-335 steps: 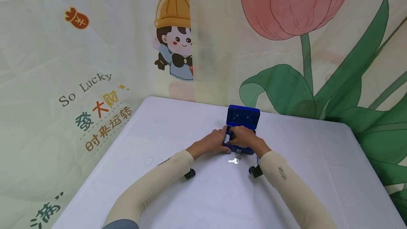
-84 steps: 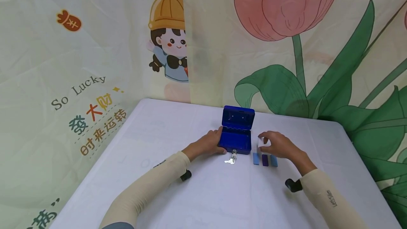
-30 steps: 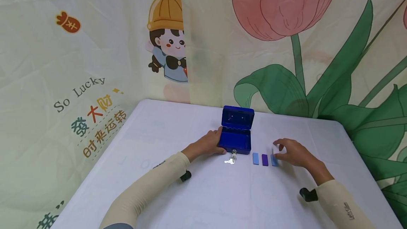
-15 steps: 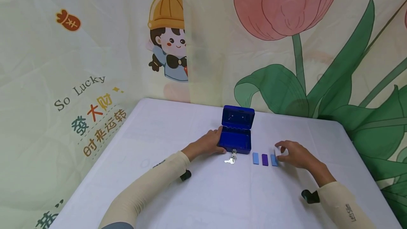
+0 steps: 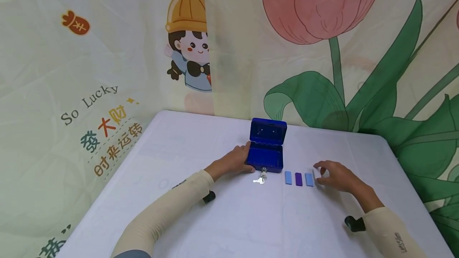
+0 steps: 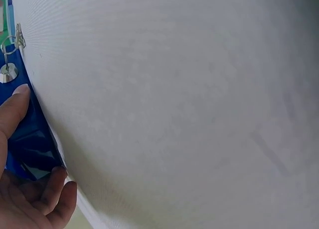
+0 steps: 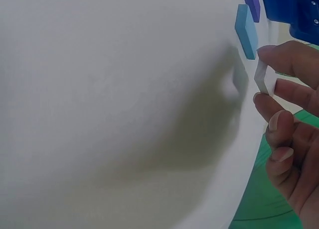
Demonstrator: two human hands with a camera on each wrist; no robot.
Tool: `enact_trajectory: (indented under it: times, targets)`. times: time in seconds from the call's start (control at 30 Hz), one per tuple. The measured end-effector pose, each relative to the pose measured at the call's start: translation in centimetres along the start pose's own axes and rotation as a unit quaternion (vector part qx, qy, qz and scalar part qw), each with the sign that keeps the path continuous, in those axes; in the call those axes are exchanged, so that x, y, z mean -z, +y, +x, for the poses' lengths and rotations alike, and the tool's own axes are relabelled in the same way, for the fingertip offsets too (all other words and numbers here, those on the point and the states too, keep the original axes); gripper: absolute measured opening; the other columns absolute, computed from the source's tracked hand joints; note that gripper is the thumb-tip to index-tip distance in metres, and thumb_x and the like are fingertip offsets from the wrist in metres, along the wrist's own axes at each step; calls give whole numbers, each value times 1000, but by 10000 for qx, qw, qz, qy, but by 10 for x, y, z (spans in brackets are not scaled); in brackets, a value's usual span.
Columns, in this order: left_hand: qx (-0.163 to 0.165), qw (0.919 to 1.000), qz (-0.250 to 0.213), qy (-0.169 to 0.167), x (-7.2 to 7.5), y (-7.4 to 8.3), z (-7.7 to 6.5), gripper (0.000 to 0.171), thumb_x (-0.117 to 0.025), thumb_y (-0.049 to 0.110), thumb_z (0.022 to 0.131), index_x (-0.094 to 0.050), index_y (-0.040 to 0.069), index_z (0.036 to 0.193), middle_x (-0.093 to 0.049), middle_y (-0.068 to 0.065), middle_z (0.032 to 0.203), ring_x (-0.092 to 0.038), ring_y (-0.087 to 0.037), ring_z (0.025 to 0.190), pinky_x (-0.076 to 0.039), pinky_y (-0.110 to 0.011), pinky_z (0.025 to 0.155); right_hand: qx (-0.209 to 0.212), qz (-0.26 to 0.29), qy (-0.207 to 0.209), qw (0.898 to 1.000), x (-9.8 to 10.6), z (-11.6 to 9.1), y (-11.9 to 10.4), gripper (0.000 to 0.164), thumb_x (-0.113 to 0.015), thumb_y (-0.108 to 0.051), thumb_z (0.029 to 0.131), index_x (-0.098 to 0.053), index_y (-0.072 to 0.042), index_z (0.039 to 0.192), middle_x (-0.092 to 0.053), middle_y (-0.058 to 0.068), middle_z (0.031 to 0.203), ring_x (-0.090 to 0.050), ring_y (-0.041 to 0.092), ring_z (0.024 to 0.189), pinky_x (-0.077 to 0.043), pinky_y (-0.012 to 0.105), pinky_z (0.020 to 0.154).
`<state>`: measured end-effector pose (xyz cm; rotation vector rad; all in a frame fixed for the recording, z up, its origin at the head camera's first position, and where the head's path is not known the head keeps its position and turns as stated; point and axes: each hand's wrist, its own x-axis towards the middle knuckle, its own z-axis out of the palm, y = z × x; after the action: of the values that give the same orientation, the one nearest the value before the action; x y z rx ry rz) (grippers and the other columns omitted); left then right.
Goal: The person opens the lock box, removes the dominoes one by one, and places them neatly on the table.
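Observation:
A small blue metal cash box (image 5: 266, 158) stands with its lid raised and its inside showing bare. My left hand (image 5: 234, 160) grips its left side, thumb on the front wall and fingers round the corner. To the right, my right hand (image 5: 337, 175) pinches a thin white tile (image 7: 264, 78) between thumb and fingers, just above the table and at the right end of a row. That row holds a light blue tile (image 5: 288, 177), a purple tile (image 5: 299, 179) and another light blue tile (image 5: 309, 179), standing apart from each other.
Silver keys (image 5: 259, 180) hang from the lock (image 5: 263, 171) on the box's front and lie on the white table (image 5: 229, 226). A printed cloth (image 5: 236, 51) hangs behind the table's back edge. Dark wrist cameras (image 5: 354, 223) stick out beneath both forearms.
Earlier my right hand was inside the box; later it held the white tile above the row. Since then it has moved right and lower, past the last light blue tile. My left hand stays put.

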<state>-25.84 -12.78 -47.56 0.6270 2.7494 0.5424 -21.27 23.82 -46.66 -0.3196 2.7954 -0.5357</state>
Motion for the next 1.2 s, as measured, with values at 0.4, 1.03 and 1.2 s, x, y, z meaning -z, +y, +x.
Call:
enact_trajectory:
  times: [0.4, 1.03, 1.2]
  targets:
    - [-87, 10000, 17, 40, 1, 1, -1, 106, -74, 46, 89, -7, 6, 161, -42, -19, 155, -43, -33, 138, -38, -48, 114, 26, 14, -114, 9999, 0, -6, 6, 53, -83, -20, 82, -63, -5, 130, -67, 6, 101, -59, 24, 95, -55, 49, 88]
    - [22, 10000, -36, 37, 2, 3, -2, 107, -75, 44, 89, -7, 6, 161, -41, -19, 156, -42, -33, 139, -37, -48, 115, -15, 60, -233, 9997, -6, -11, 10, 53, -83, -21, 83, -64, -6, 129, -67, 5, 101, -58, 24, 95, -55, 50, 88]
    - [-114, 9999, -31, 72, 2, 1, -1, 106, -75, 44, 89, -7, 5, 161, -42, -20, 155, -43, -33, 138, -37, -47, 115, 11, 32, -193, 9998, -6, -12, 11, 52, -83, -21, 82, -64, -7, 129, -67, 5, 101, -58, 23, 94, -55, 49, 88]
